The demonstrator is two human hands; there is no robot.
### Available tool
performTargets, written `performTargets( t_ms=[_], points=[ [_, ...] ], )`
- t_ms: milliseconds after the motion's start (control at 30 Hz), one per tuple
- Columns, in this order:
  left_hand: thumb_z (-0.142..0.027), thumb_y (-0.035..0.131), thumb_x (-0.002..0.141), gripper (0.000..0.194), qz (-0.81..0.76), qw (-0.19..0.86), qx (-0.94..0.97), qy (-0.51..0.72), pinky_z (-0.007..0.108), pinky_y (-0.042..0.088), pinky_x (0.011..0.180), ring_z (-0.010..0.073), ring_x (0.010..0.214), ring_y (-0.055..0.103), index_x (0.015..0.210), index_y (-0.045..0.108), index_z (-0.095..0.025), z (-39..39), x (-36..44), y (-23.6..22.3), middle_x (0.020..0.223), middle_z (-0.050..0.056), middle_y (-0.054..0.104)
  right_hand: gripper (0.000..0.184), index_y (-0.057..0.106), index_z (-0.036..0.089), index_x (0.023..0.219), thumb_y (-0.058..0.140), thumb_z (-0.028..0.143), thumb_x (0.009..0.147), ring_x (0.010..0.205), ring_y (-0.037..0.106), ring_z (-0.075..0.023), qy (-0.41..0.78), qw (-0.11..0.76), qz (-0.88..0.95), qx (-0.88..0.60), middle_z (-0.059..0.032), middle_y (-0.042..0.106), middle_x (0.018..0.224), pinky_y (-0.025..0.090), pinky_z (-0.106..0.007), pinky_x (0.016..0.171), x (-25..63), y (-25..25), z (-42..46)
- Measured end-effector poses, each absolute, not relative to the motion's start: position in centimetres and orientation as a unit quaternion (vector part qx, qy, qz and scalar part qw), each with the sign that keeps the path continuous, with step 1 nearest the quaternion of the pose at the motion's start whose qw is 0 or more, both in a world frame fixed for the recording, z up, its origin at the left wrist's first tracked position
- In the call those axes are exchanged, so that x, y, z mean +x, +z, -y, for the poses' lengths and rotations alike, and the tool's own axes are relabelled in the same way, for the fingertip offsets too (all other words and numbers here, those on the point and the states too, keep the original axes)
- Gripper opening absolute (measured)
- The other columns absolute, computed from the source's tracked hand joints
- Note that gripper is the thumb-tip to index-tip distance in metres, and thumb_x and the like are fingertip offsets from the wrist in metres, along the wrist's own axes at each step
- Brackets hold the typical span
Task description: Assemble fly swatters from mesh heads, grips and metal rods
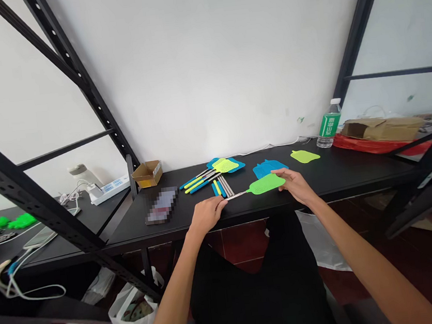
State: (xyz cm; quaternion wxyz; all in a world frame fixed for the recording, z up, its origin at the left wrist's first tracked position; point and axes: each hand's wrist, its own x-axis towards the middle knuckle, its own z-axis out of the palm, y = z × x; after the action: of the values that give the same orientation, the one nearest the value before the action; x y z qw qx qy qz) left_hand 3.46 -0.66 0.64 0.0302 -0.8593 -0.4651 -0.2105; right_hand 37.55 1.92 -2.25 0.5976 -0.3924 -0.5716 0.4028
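Note:
A fly swatter with a bright green perforated head (266, 184) and a thin metal rod lies level between my two hands, above the front of the black table. My left hand (208, 214) is closed around the rod's handle end, hiding the grip. My right hand (293, 185) pinches the far edge of the green head between thumb and fingers. Just behind lie loose handles (222, 186) with metal rods, blue and yellow-green. Farther back are finished-looking swatters with blue and yellow heads (225, 165). Blue loose heads (269, 167) rest behind the green one, and a yellow-green head (305, 156) lies to the right.
A blurred phone (161, 205) and a small open cardboard box (147, 174) are on the table's left. At the right stand a water bottle (328, 124) and a cardboard box (383, 127) on red plastic. Black metal shelf posts (96, 105) rise on both sides.

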Motion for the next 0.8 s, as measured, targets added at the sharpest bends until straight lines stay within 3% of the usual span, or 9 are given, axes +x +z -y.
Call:
performTargets(
  t_ms=[133, 267, 367, 500, 667, 733, 800],
  points=[
    [-0.047, 0.026, 0.105, 0.044, 0.466, 0.033, -0.859, -0.211, 0.027, 0.027, 0.058, 0.0191, 0.080, 0.063, 0.089, 0.060, -0.023, 0.6, 3.5, 0.6, 0.087, 0.003, 0.070, 0.035, 0.075, 0.019, 0.091, 0.076, 0.050, 0.075, 0.076, 0.057, -0.0191, 0.368, 0.549, 0.616, -0.428, -0.0068, 0.069, 0.089, 0.047, -0.031, 0.065, 37.1, -1.7, -1.4],
    [-0.048, 0.026, 0.105, 0.046, 0.461, 0.036, -0.862, -0.207, 0.027, 0.029, 0.059, 0.0196, 0.082, 0.064, 0.091, 0.062, -0.023, 0.6, 3.5, 0.5, 0.088, 0.003, 0.070, 0.036, 0.074, 0.017, 0.075, 0.075, 0.052, 0.075, 0.063, 0.053, -0.0178, 0.323, 0.473, 0.667, -0.477, -0.0031, 0.063, 0.067, 0.040, -0.030, 0.059, 36.4, -1.2, -0.8],
    [-0.048, 0.026, 0.105, 0.046, 0.461, 0.035, -0.862, -0.209, 0.026, 0.030, 0.060, 0.0195, 0.084, 0.064, 0.093, 0.063, -0.024, 0.6, 3.5, 0.6, 0.090, 0.003, 0.070, 0.038, 0.070, 0.017, 0.068, 0.075, 0.053, 0.075, 0.058, 0.052, -0.0173, 0.308, 0.465, 0.664, -0.498, -0.0025, 0.060, 0.060, 0.039, -0.030, 0.055, 36.3, -1.1, -0.6],
    [-0.048, 0.026, 0.105, 0.045, 0.466, 0.034, -0.860, -0.208, 0.027, 0.030, 0.060, 0.0191, 0.082, 0.064, 0.093, 0.062, -0.024, 0.7, 3.6, 0.7, 0.090, 0.003, 0.070, 0.038, 0.071, 0.017, 0.076, 0.073, 0.055, 0.077, 0.065, 0.058, -0.0197, 0.329, 0.482, 0.656, -0.478, -0.0058, 0.067, 0.070, 0.046, -0.032, 0.061, 36.6, -1.3, -0.9],
    [-0.045, 0.025, 0.105, 0.043, 0.477, 0.042, -0.854, -0.202, 0.027, 0.027, 0.059, 0.0194, 0.077, 0.063, 0.089, 0.059, -0.023, 0.6, 3.5, 0.5, 0.084, 0.003, 0.069, 0.041, 0.073, 0.022, 0.109, 0.065, 0.054, 0.084, 0.087, 0.063, -0.0229, 0.370, 0.541, 0.631, -0.415, -0.0113, 0.068, 0.114, 0.050, -0.031, 0.063, 36.9, -1.4, -1.1],
    [-0.045, 0.025, 0.105, 0.043, 0.477, 0.041, -0.854, -0.205, 0.027, 0.026, 0.058, 0.0194, 0.077, 0.063, 0.089, 0.058, -0.024, 0.6, 3.5, 0.4, 0.083, 0.003, 0.068, 0.041, 0.074, 0.022, 0.110, 0.066, 0.053, 0.084, 0.092, 0.063, -0.0243, 0.373, 0.554, 0.623, -0.407, -0.0110, 0.067, 0.116, 0.050, -0.030, 0.062, 36.9, -1.4, -1.2],
    [-0.045, 0.026, 0.105, 0.042, 0.475, 0.039, -0.854, -0.208, 0.027, 0.027, 0.058, 0.0193, 0.077, 0.063, 0.089, 0.058, -0.024, 0.6, 3.5, 0.4, 0.083, 0.002, 0.068, 0.039, 0.076, 0.021, 0.102, 0.067, 0.054, 0.083, 0.090, 0.062, -0.0245, 0.365, 0.557, 0.621, -0.413, -0.0106, 0.069, 0.105, 0.050, -0.031, 0.063, 37.0, -1.6, -1.4]
  ],
)
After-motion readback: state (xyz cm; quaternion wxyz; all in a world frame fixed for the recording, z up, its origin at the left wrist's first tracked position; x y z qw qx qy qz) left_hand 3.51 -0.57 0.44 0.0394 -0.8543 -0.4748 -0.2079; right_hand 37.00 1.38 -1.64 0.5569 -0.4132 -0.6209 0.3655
